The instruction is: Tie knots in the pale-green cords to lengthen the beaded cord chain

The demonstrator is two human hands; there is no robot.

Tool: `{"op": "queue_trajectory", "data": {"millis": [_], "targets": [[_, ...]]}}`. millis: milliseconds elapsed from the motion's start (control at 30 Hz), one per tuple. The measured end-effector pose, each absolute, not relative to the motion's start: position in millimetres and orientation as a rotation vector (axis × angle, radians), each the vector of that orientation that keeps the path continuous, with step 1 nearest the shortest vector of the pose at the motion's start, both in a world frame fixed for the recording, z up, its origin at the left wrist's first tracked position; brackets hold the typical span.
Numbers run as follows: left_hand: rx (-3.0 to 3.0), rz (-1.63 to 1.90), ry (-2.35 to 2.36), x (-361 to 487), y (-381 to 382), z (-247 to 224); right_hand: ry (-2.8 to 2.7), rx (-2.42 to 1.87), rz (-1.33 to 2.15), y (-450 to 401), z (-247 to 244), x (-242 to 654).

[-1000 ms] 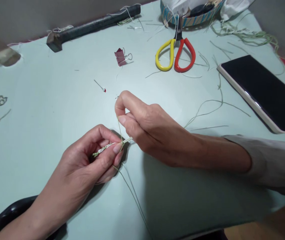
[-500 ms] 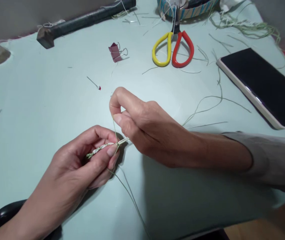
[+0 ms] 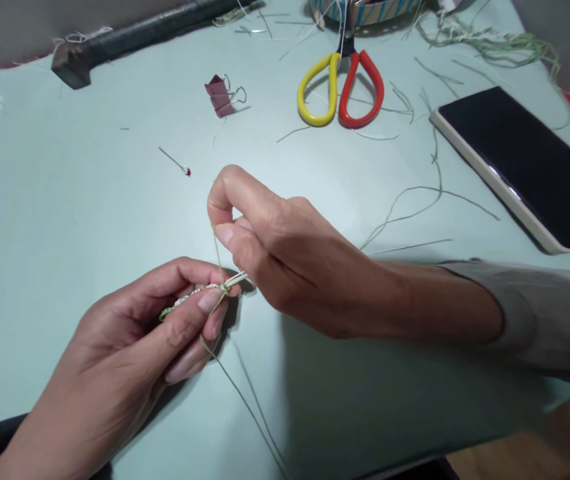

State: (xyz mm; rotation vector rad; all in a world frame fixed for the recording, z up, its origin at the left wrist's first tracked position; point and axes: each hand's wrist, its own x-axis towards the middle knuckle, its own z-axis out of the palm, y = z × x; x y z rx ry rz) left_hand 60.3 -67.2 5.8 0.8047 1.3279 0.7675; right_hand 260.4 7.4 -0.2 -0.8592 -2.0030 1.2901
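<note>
My left hand (image 3: pixel 159 327) pinches a green-and-white knotted cord (image 3: pixel 192 293) between thumb and forefinger. White strands (image 3: pixel 236 279) run out of its knotted end toward my right hand. Thumb and forefinger of my right hand (image 3: pixel 265 247) are closed on a thin green thread (image 3: pixel 217 252), which rises taut from the knot. The other fingers are curled under, and whether they grip the white strands is hidden. Another green thread (image 3: pixel 245 389) hangs from beneath my left hand down toward the table's front edge.
Yellow-and-red-handled scissors (image 3: pixel 339 90), a maroon binder clip (image 3: pixel 219 95) and a pin (image 3: pixel 175 162) lie beyond my hands. At the right is a phone (image 3: pixel 525 167). Behind stand a dark metal bar (image 3: pixel 135 43), a patterned container (image 3: pixel 379 13) and a green thread bundle (image 3: pixel 505 50).
Both hands appear slightly further left in view, as do the table items, so the camera has shifted a little. The grip on the cord and thread is the same.
</note>
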Motion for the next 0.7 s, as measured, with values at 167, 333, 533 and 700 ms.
{"op": "queue_trajectory", "data": {"millis": [167, 333, 533, 700], "targets": [[0.945, 0.752, 1.431, 58.0, -70.7, 7.8, -1.952, -0.897, 1.306, 5.8, 0.1, 262.7], [1.054, 0.729, 1.467, 50.8, -74.3, 3.3, -1.896, -0.923, 1.360, 4.9, -3.5, 264.7], [0.981, 0.800, 1.454, 54.4, -67.0, 0.7, -1.868, -0.981, 1.389, 4.5, 0.0, 266.6], [0.863, 0.813, 1.412, 62.0, -49.7, 6.3, -1.888, -0.961, 1.426, 1.7, 4.3, 268.1]]}}
